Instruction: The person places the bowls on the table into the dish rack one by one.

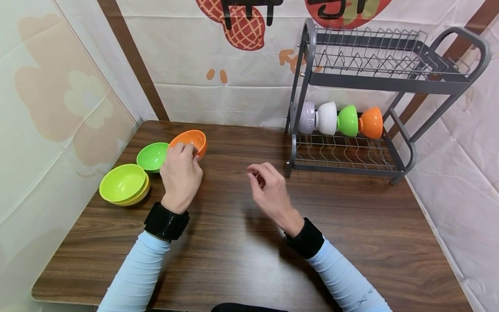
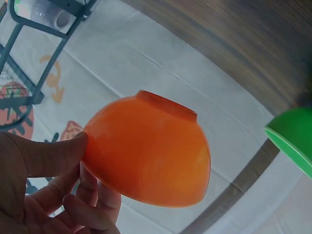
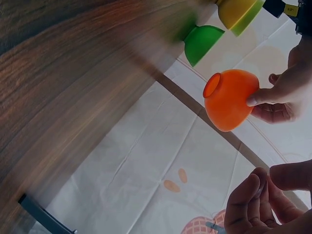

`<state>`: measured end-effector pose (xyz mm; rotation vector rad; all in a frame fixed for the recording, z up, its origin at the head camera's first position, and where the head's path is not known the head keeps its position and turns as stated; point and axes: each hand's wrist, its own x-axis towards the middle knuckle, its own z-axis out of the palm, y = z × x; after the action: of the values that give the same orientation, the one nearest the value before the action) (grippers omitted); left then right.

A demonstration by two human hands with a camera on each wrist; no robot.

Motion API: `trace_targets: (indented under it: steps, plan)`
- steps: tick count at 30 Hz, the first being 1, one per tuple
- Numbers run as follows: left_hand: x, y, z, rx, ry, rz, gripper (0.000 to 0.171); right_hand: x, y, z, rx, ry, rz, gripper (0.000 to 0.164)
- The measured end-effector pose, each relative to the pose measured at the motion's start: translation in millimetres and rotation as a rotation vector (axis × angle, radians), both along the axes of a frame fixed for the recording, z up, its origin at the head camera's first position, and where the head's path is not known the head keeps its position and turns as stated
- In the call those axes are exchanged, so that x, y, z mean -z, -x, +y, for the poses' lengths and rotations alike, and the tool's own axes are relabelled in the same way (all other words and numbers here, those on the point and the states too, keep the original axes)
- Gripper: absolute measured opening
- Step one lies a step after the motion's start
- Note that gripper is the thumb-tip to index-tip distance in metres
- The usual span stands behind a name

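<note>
An orange bowl [image 1: 193, 138] is held by its rim in my left hand [image 1: 181, 175], thumb on the outer wall. In the left wrist view the orange bowl [image 2: 151, 151] hangs clear of the table, its foot ring showing. Beside it on the table stands a green bowl [image 1: 151, 157]. Nearer me, a lime-green bowl [image 1: 121, 182] sits nested in a yellow bowl [image 1: 136, 199]. My right hand [image 1: 270, 193] hovers over the middle of the table with loosely curled fingers and nothing in them, as the right wrist view also shows.
A grey two-tier dish rack [image 1: 382, 82] stands at the back right. On its lower tier a lilac bowl [image 1: 306, 118], a white bowl [image 1: 326, 118], a green bowl [image 1: 348, 121] and an orange bowl [image 1: 372, 123] rest on their sides in a row. Fabric walls border the wooden table [image 1: 234, 255].
</note>
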<state>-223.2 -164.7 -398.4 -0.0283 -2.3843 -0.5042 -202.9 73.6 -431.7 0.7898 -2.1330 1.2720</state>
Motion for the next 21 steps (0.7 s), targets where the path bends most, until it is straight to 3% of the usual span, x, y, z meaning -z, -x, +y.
trace_targets:
  steps: [9,21]
  plan:
    - [1.3,-5.4,11,0.056,0.034,0.008,0.011,-5.0,5.1,1,0.017,0.006,0.048,0.013]
    - [8.6,-7.3,34,0.189,0.11,0.069,0.011,-9.4,9.4,14,0.052,0.008,0.081,0.012]
